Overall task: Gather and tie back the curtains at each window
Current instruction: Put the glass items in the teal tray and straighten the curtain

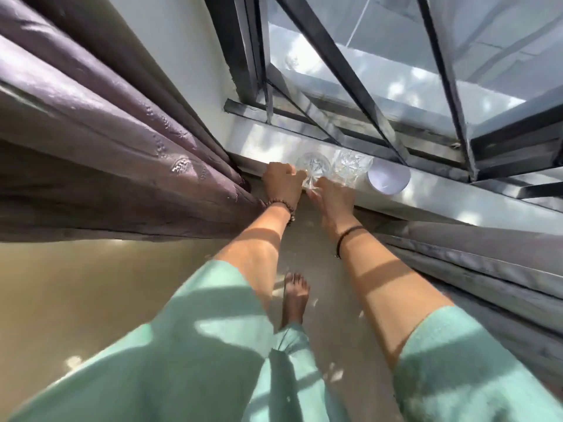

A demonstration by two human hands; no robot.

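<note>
Left hand (283, 184): fingers curled, gripping the stem of a clear cut-glass stemmed goblet (313, 165), which is tilted on the white window sill (441, 196).
Right hand (332, 199): fingertips at the goblet's foot; I cannot tell whether it grips.
Purple embossed fabric curtain (122, 141): hangs in gathered folds just left of my left hand.
Grey pleated curtain (487, 263): right of my right forearm, below the sill.
Clear cut-glass tumbler (353, 165) and white round bowl (389, 179): on the sill just beyond my right hand.
</note>
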